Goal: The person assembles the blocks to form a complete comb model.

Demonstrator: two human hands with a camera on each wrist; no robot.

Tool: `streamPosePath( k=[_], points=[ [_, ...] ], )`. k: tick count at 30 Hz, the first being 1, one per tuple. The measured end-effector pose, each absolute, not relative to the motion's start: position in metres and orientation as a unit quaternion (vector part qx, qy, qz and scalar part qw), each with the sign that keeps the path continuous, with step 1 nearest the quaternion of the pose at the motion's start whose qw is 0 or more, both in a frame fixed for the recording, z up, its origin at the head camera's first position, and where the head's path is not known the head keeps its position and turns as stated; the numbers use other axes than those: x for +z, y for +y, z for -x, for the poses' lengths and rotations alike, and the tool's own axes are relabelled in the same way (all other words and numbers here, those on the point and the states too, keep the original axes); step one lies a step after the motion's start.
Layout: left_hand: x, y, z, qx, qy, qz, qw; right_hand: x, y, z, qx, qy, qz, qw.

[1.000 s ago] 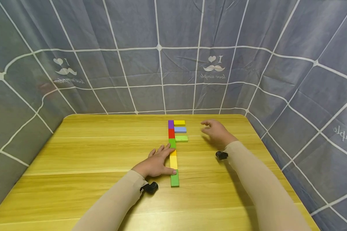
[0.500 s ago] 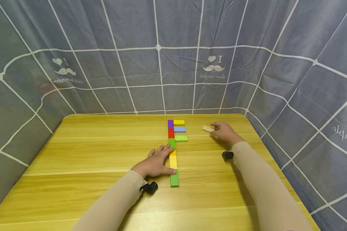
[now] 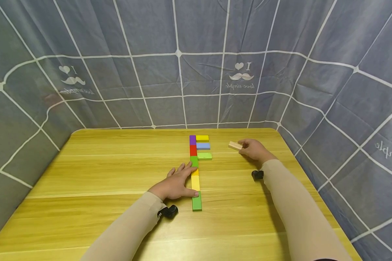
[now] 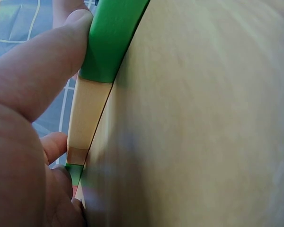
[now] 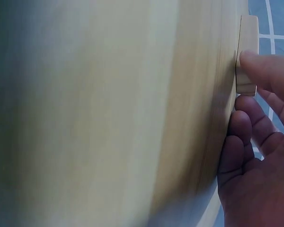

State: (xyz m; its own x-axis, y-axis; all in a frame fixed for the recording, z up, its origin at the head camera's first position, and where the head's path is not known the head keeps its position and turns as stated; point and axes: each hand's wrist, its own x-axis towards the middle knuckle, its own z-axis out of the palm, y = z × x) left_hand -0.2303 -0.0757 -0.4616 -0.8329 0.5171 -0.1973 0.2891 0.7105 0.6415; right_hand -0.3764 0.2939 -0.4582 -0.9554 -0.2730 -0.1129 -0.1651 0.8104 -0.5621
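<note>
A straight row of flat coloured blocks runs away from me, from a green block (image 3: 197, 201) nearest, through yellow (image 3: 195, 183) and red (image 3: 193, 150), to a purple block (image 3: 192, 140). My left hand (image 3: 175, 185) lies along the row's left side with spread fingers, the thumb touching the near green block and fingertips on blocks farther up. At the right, my right hand (image 3: 254, 150) pinches a plain wooden block (image 3: 235, 145) near the tabletop. The right wrist view shows the thumb (image 5: 265, 71) on that wooden block.
Three short blocks stick out rightward from the row's far part: a yellow one (image 3: 202, 138), a light blue one (image 3: 203, 146) and a light green one (image 3: 204, 156). A grey curtain (image 3: 202, 76) with white lines stands behind the wooden table (image 3: 101, 170).
My right hand has shifted right and slightly nearer me. The plain wooden block, out of sight a second ago, now shows in its fingertips. The left hand and the row stay put.
</note>
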Motion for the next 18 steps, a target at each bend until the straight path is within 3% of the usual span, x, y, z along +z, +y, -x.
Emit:
streamPosePath(
  k=[18],
  points=[
    [-0.4607,-0.0787,0.2271,0.313,0.902,-0.227,0.189,-0.4631,0.2947,0.372,-0.279,0.95,0.099,0.097]
  ],
)
